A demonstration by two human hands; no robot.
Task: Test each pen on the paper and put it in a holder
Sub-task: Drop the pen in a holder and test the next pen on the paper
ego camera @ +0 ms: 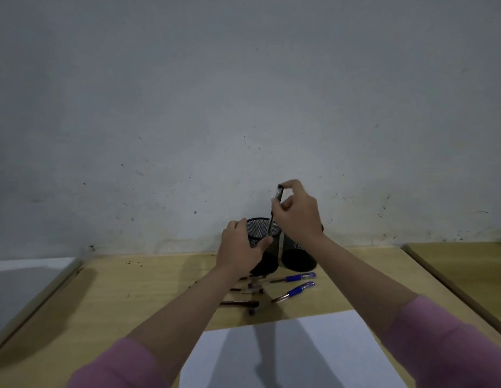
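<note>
Paper (294,357) nearest us on the worktop (109,298). Right hand (298,212) pinches a pen (275,210) over the left holder (267,242); left hand (241,247) grips that holder. We judge a tilt could miss the rim.

Two holders (264,242), one paper (294,351)

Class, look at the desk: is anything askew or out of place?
Yes. The left holder is tilted, tipped by the left hand while the right hand lowers a pen in. The right holder stands upright. Loose pens lie scattered.
</note>
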